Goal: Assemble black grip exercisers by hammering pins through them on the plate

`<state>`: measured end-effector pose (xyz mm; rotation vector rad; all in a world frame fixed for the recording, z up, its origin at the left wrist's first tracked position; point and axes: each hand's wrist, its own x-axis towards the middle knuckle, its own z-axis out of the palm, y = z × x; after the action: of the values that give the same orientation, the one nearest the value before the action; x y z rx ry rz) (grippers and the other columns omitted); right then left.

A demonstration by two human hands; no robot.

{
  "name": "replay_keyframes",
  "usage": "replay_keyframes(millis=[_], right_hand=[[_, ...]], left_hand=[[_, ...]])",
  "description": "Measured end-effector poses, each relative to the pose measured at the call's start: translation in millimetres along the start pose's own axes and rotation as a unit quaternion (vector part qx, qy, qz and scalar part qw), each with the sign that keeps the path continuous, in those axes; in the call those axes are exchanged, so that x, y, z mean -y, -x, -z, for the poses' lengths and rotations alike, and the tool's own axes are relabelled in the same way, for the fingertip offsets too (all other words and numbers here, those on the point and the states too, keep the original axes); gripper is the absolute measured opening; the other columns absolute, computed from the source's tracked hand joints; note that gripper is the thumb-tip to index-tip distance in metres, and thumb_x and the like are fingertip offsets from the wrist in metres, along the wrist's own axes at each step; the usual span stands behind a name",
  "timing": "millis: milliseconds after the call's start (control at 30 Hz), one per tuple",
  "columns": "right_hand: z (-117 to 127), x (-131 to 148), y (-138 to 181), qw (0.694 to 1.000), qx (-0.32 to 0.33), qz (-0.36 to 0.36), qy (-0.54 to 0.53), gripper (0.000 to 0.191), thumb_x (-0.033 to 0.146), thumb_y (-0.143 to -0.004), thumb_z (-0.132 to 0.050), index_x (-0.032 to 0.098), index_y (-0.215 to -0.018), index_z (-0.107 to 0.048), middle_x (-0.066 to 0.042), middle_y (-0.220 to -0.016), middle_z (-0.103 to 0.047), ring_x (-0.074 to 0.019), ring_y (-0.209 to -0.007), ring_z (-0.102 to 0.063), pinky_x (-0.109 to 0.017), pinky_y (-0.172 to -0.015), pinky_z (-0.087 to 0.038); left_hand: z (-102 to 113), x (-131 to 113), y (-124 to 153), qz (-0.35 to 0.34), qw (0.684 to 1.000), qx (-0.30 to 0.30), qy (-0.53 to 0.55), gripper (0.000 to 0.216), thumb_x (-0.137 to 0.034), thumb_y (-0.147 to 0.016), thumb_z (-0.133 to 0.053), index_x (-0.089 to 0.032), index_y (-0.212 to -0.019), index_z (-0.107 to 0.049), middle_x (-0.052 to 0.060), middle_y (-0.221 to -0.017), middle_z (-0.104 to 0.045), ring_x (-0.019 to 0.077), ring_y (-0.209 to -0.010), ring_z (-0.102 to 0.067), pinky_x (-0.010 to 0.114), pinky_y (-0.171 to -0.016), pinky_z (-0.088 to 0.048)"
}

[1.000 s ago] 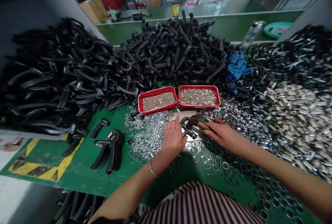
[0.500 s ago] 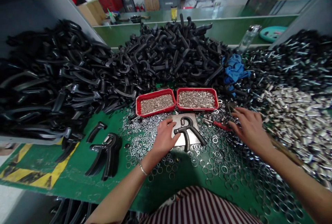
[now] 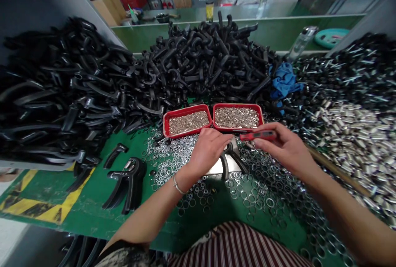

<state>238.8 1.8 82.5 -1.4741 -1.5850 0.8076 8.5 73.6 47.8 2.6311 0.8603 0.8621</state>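
Note:
My left hand (image 3: 208, 148) covers the upper part of a black hand grip strengthener (image 3: 235, 162), its fingers closed together over it. Two curved legs of the grip stick out toward me on a shiny metal plate (image 3: 216, 168). In my right hand (image 3: 286, 145) is a red-handled screwdriver (image 3: 260, 135), held level just right of my left fingertips. Its tip reaches the left hand; whether it touches the grip I cannot tell. Another hand grip (image 3: 131, 182), with a spring at its top, lies on the green table to the left, beside a loose black handle piece (image 3: 115, 155).
Two red trays (image 3: 165, 125) of small metal pins stand behind the plate. Washers and rings (image 3: 252, 197) are scattered around it. Black handles (image 3: 198, 61) are heaped at the back and left, metal sleeves (image 3: 346, 135) at the right. A blue cloth (image 3: 284, 79) lies at the back right.
My right hand has picked up the red screwdriver from among the rings and brought it left to the plate. My left hand has moved right, over the top of the hand grip.

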Motion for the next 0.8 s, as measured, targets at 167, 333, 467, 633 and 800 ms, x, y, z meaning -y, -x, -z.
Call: replay_keyframes(millis=[167,333,467,633,800], right_hand=[[-30,-13,-16,0.969,-0.016,-0.052,-0.243,0.023,0.043,-0.090,-0.069,0.023,-0.100,-0.065,-0.003,-0.096,-0.071,-0.0154,-0.072,-0.067,-0.035,-0.072,-0.059],[-49,-39,-24,0.960,-0.090,-0.059,-0.258,0.026,0.051,-0.096,-0.056,0.024,-0.099,-0.056,-0.005,-0.091,-0.073,-0.0175,-0.068,-0.070,-0.036,-0.065,-0.061],[-74,-48,-21,0.974,-0.069,-0.081,-0.201,0.033,0.058,-0.098,-0.047,0.026,-0.096,-0.047,-0.005,-0.088,-0.074,-0.0182,-0.060,-0.068,-0.033,-0.054,-0.058],[-96,-56,-17,0.982,-0.026,-0.105,-0.154,0.033,0.060,-0.098,-0.044,0.027,-0.098,-0.041,-0.006,-0.087,-0.075,-0.0202,-0.059,-0.069,-0.035,-0.054,-0.057],[-100,-61,-20,0.982,-0.021,-0.109,-0.154,0.035,0.062,-0.097,-0.044,0.028,-0.099,-0.038,-0.006,-0.092,-0.075,-0.0214,-0.062,-0.070,-0.035,-0.052,-0.055]], left_hand=[[-28,-15,25,0.105,0.994,-0.029,0.027,0.027,-0.035,-0.097,-0.057,-0.020,-0.120,-0.059,0.008,-0.114,-0.066,0.0239,-0.105,-0.059,0.042,-0.093,-0.046],[-63,-19,56,0.244,0.969,-0.014,-0.037,0.051,-0.036,-0.080,-0.073,-0.012,-0.120,-0.052,0.016,-0.115,-0.059,0.0324,-0.111,-0.054,0.051,-0.097,-0.044],[-59,-3,58,0.249,0.967,0.038,-0.029,0.033,-0.029,-0.081,-0.068,-0.016,-0.108,-0.055,0.011,-0.106,-0.059,0.0299,-0.107,-0.054,0.049,-0.097,-0.044],[-49,9,61,0.225,0.974,0.028,0.002,0.035,-0.032,-0.084,-0.069,-0.019,-0.111,-0.053,0.010,-0.110,-0.058,0.0289,-0.110,-0.053,0.048,-0.099,-0.043],[-50,12,64,0.214,0.976,0.037,0.023,0.037,-0.034,-0.083,-0.072,-0.018,-0.110,-0.052,0.009,-0.109,-0.057,0.0283,-0.109,-0.053,0.047,-0.099,-0.043]])
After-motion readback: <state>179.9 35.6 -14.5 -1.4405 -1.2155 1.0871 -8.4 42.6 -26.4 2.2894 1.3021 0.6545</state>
